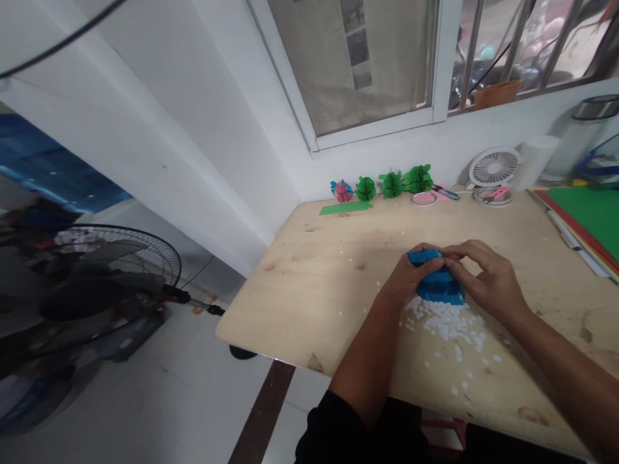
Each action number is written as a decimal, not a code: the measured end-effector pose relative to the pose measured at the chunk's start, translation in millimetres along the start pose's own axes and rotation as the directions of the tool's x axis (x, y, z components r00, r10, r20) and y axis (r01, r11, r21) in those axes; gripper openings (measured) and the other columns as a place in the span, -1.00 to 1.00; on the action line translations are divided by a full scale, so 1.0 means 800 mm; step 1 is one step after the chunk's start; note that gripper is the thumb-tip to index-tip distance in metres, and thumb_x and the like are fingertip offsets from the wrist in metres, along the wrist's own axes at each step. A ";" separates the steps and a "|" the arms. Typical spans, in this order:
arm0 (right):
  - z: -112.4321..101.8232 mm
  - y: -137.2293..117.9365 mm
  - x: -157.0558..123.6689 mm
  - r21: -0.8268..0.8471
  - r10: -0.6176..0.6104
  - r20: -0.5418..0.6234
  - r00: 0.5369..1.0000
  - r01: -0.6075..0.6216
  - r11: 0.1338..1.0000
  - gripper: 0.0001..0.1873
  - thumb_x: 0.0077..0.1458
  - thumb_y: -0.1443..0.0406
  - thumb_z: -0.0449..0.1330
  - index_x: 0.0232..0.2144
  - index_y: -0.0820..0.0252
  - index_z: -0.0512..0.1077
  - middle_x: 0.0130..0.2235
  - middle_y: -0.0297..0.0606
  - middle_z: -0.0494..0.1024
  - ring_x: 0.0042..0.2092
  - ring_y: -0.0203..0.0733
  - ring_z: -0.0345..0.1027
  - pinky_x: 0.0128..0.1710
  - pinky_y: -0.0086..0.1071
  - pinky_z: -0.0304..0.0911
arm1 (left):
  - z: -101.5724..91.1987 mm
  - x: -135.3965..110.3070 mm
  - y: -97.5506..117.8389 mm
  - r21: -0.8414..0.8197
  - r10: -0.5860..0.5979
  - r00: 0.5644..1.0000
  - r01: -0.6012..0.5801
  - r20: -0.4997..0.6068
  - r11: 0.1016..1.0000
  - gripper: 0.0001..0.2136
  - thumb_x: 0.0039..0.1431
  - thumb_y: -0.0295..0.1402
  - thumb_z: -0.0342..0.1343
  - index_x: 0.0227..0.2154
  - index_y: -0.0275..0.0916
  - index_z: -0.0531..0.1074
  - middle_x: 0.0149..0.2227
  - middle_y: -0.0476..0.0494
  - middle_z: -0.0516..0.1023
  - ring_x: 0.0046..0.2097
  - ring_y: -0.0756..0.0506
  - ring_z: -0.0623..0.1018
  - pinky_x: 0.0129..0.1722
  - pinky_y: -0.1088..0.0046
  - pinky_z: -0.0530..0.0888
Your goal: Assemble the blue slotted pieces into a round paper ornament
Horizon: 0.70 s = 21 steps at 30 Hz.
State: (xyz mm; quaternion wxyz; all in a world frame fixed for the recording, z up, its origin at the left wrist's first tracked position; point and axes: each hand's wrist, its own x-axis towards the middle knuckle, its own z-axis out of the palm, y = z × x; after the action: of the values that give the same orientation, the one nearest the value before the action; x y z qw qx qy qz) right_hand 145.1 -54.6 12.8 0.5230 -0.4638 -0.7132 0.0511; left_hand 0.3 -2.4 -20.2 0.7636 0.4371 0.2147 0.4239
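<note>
A piece of blue folded paper (pixel 441 287) with wavy edges is held up between both hands over the wooden table. My left hand (pixel 409 274) grips its left side, the thumb lying across the front. At the upper right edge, the fingertips of my right hand (pixel 486 274) are pinched together on the paper. Many small white paper bits (pixel 454 328) lie scattered on the table just below and in front of it. Whether a white bit is between my fingertips is too small to tell.
Along the wall stand a pink paper figure (pixel 342 191) and several green paper figures (pixel 391 184), with a green strip (pixel 345 208) in front. Scissors (pixel 445 192), a tape roll (pixel 424 198) and a small fan (pixel 494 167) sit at the back. Coloured sheets (pixel 587 212) lie right.
</note>
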 end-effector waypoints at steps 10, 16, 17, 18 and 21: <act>-0.002 0.009 0.000 -0.038 -0.024 0.036 0.999 0.026 0.999 -0.91 0.17 0.24 0.18 -0.28 0.05 0.49 -0.39 -0.27 0.51 -0.33 -0.12 0.42 -0.30 -0.23 0.31 | -0.001 -0.001 0.004 0.076 0.015 1.000 -0.015 -0.004 0.997 -0.62 -0.22 -0.14 0.46 -0.38 -0.23 0.49 -0.36 0.00 0.57 -0.30 0.02 0.50 -0.18 0.45 0.39; -0.003 0.015 0.000 -0.020 0.028 0.064 0.998 -0.027 0.999 -0.88 0.16 0.19 0.18 -0.30 0.06 0.49 -0.37 -0.26 0.53 -0.32 -0.14 0.43 -0.31 -0.27 0.33 | -0.002 0.000 0.005 0.095 0.007 1.000 -0.007 0.003 0.995 -0.56 -0.26 -0.10 0.48 -0.40 -0.25 0.47 -0.40 0.03 0.54 -0.36 0.07 0.47 -0.28 0.51 0.37; -0.004 0.016 0.000 -0.012 0.045 0.074 0.996 -0.044 0.999 -0.87 0.16 0.18 0.19 -0.30 0.06 0.49 -0.37 -0.26 0.53 -0.33 -0.14 0.43 -0.31 -0.28 0.33 | -0.003 -0.001 0.005 0.109 0.008 1.000 -0.009 0.006 0.994 -0.56 -0.26 -0.10 0.47 -0.40 -0.26 0.46 -0.42 0.04 0.52 -0.38 0.08 0.45 -0.31 0.53 0.36; -0.004 0.017 0.000 -0.004 0.062 0.085 0.994 -0.062 0.998 -0.86 0.15 0.17 0.19 -0.31 0.06 0.50 -0.38 -0.27 0.53 -0.33 -0.15 0.42 -0.32 -0.28 0.32 | -0.003 -0.001 0.005 0.123 0.007 1.000 -0.008 0.011 0.992 -0.56 -0.26 -0.09 0.47 -0.40 -0.26 0.46 -0.44 0.06 0.50 -0.40 0.09 0.44 -0.33 0.54 0.35; -0.007 0.019 0.000 0.026 0.113 0.124 0.986 -0.117 0.993 -0.84 0.13 0.14 0.20 -0.33 0.07 0.49 -0.41 -0.29 0.51 -0.36 -0.17 0.41 -0.33 -0.30 0.31 | -0.004 -0.002 0.005 0.151 0.001 1.000 -0.004 0.021 0.989 -0.56 -0.22 -0.09 0.46 -0.38 -0.27 0.46 -0.47 0.08 0.46 -0.43 0.11 0.41 -0.38 0.56 0.33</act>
State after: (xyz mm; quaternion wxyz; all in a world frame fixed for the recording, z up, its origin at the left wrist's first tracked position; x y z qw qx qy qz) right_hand 158.7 -47.9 6.8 0.4821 -0.4915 -0.7150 0.1212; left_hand -4.6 -1.1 -18.7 0.7299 0.4983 0.2378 0.4029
